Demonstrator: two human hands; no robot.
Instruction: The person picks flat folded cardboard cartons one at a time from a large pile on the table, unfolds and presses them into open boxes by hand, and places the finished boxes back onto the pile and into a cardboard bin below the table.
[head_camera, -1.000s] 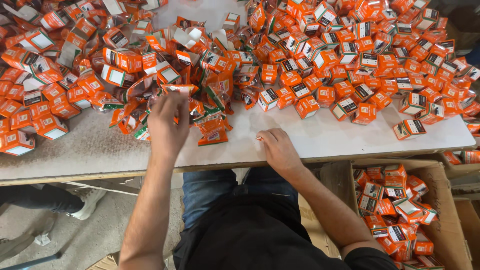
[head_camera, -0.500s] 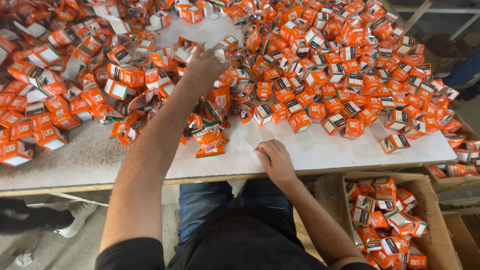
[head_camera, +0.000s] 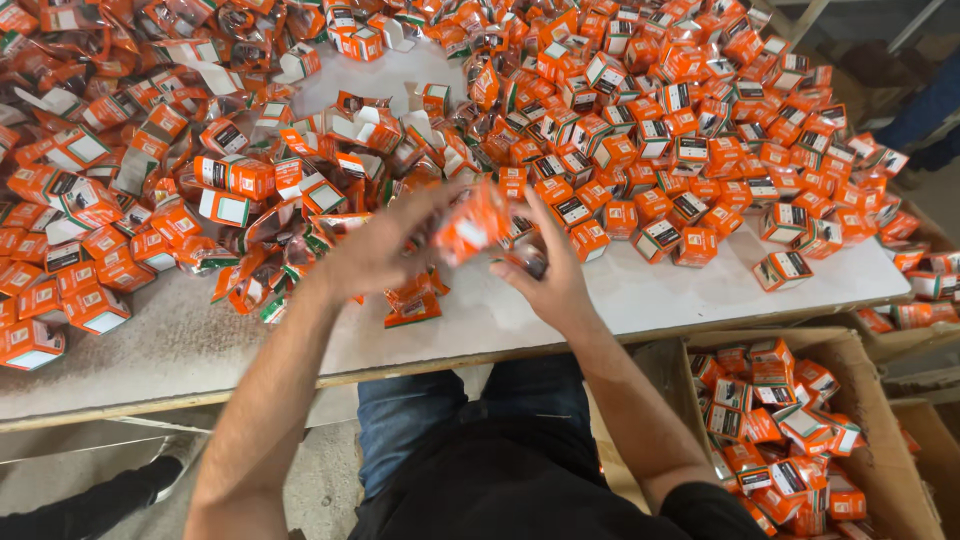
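Head view: left hand (head_camera: 385, 250) pinching blurred orange box (head_camera: 472, 225) above table (head_camera: 500, 320), box at 3 o'clock; right hand (head_camera: 550, 275) spread, cupped just beside at 4 o'clock, nearer to it.

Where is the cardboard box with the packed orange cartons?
In the head view, the cardboard box stands at lower right, below the table edge, beside the person's right arm.
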